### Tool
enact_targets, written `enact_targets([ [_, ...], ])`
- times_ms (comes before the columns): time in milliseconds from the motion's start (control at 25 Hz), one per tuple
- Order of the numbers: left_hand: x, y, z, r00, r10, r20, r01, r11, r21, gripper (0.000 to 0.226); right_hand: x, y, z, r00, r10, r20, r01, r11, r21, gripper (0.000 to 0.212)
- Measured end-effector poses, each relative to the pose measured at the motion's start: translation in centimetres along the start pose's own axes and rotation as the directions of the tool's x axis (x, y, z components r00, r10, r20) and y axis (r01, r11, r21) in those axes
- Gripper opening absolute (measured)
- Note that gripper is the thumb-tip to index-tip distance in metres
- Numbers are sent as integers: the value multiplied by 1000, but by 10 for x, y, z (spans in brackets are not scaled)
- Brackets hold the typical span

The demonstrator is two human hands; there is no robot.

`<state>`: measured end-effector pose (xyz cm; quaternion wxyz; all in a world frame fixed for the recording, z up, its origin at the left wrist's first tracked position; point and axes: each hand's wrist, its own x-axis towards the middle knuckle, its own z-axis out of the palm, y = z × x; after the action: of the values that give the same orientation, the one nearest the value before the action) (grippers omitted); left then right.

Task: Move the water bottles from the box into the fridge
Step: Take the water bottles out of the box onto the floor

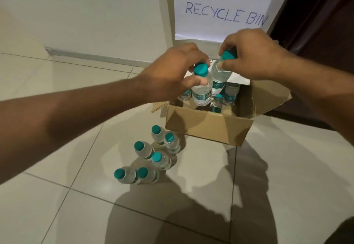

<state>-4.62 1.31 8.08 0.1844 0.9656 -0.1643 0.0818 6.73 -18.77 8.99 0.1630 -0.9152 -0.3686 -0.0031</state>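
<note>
Both arms reach fwd over the open cardboard box (208, 129) on the floor. Left hand (172, 71) is closed round the neck of one water bottle (201, 92), right hand (254, 54) pinching another bottle (220, 75) by its cap, both w/ bases above the box. Six bottles (151, 157) stand on the tiles beside it.

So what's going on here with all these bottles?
A person is unloading an open brown cardboard box on the tiled floor. The left hand and right hand each grip a clear plastic water bottle with a teal cap above it. Six similar bottles stand on the floor beside it; more remain inside.
</note>
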Motion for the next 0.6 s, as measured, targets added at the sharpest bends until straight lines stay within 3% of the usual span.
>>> enact_targets([
  [80,-23,3,-14,997,82,6,-82,996,-22,36,-6,-20,-11,996,-75,51,74,997,13,30],
  [280,-80,10,4,981,72,180,-57,994,-90,39,-21,-51,7,915,-202,350,203,979,35,25],
  [440,-107,4,52,927,70,369,-54,997,-53,36,-39,-53,50,801,-129,584,141,990,25,22],
  [600,-107,-3,98,897,84,434,-158,978,138,41,-57,-48,91,706,-52,707,75,997,-2,27],
])
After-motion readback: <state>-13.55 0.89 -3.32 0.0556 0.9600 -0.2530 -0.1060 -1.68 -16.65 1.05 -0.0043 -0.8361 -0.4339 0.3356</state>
